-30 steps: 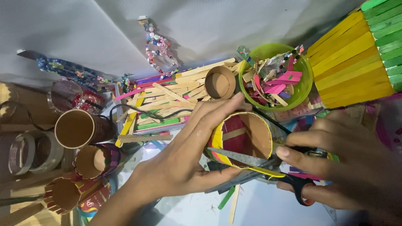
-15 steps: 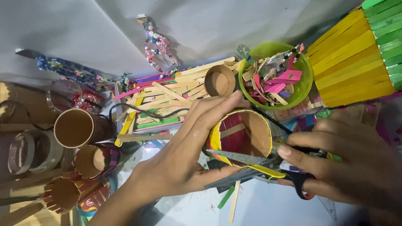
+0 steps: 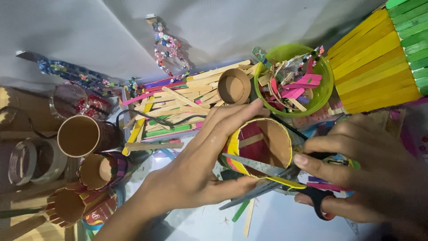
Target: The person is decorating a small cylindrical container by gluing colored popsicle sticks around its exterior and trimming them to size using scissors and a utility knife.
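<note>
Two bare hands fill the frame: the left hand and forearm show no sleeve, ring or watch; the right hand is likewise bare, its short, unpainted nails in view

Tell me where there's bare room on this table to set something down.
One bare patch of pale surface lies at the near edge, between the left hand and the right hand's scissors. The grey sheet behind the stick pile is mostly open. Cardboard tubes crowd the left; the green bowl crowds the right.
</note>
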